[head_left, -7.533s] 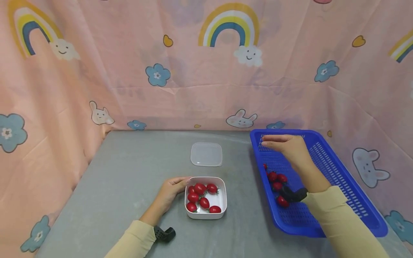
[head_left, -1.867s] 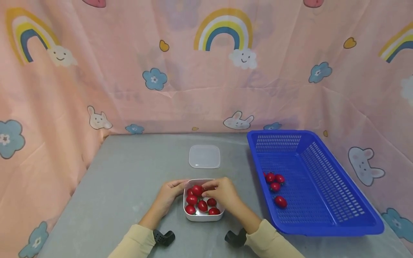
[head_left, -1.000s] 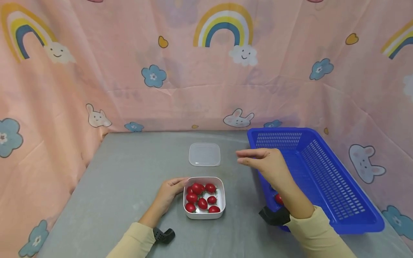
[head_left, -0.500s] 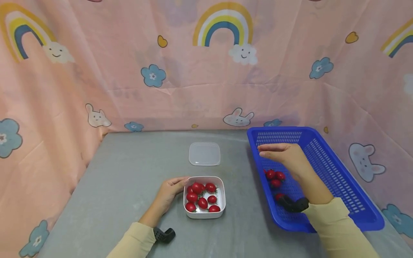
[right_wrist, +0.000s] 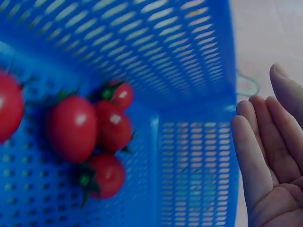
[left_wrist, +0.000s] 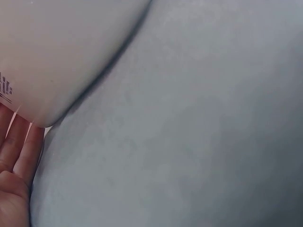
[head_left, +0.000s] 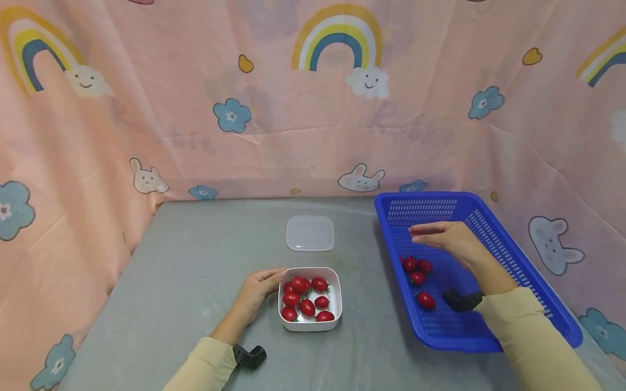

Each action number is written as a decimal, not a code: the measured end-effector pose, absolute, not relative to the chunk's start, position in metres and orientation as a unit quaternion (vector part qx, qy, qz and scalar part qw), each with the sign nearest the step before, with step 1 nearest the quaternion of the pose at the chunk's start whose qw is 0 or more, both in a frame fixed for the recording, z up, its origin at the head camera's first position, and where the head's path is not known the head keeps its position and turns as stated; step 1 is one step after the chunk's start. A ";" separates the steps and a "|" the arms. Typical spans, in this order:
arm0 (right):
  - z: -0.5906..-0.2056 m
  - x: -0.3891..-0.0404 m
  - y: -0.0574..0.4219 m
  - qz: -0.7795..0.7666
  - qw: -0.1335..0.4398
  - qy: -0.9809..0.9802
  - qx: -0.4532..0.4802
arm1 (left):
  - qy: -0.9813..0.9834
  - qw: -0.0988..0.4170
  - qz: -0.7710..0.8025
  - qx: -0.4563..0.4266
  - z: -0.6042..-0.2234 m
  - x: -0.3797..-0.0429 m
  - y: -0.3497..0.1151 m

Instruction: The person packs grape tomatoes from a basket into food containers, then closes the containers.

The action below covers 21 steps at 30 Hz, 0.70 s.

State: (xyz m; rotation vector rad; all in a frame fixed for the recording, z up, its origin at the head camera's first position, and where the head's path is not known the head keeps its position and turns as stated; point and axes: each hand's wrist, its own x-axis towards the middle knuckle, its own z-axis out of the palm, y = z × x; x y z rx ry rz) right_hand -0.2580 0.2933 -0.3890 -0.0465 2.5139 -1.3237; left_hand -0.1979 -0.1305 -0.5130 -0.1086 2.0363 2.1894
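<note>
The left hand [head_left: 261, 288] holds the back-left corner of a small white box [head_left: 311, 327]. In the left wrist view its fingers [left_wrist: 28, 151] pass behind the box's wall [left_wrist: 52, 52], and the thumb is hidden. Several red cherry tomatoes [head_left: 307, 308] lie inside that box. My right hand [head_left: 452, 239], held over the blue basket [head_left: 494, 343], has extended fingers and nothing between them. Below and left of it, several more cherry tomatoes [head_left: 425, 301] lie along the basket's left side. The right wrist view shows these tomatoes [right_wrist: 73, 127] beside the open palm [right_wrist: 274, 194].
A clear, flat square lid [head_left: 310, 233] lies behind the white box on the grey table [head_left: 205, 244]. The basket has raised, slotted walls and stands at the table's right side. Pink patterned cloth [head_left: 274, 157] hangs behind and along both sides.
The right hand reached from the basket to the white box, set a cherry tomato in it, then returned over the basket. The left hand has stayed at the box.
</note>
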 end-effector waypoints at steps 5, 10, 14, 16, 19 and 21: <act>-0.397 -0.262 0.300 -0.442 0.176 0.880 -0.007 | 0.679 0.076 0.729 -0.036 -0.513 -0.198 -0.130; -0.404 -0.266 0.310 -0.444 0.184 0.877 -0.009 | 0.676 0.078 0.732 -0.036 -0.513 -0.198 -0.130; -0.409 -0.268 0.315 -0.440 0.180 0.880 -0.001 | 0.676 0.077 0.732 -0.037 -0.513 -0.198 -0.131; -0.411 -0.269 0.318 -0.428 0.181 0.886 -0.001 | 0.679 0.076 0.729 -0.036 -0.513 -0.198 -0.131; -0.413 -0.271 0.323 -0.408 0.188 0.893 0.000 | 0.684 0.075 0.725 -0.036 -0.513 -0.198 -0.131; -0.414 -0.272 0.327 -0.390 0.198 0.899 -0.004 | 0.685 0.075 0.724 -0.035 -0.514 -0.198 -0.131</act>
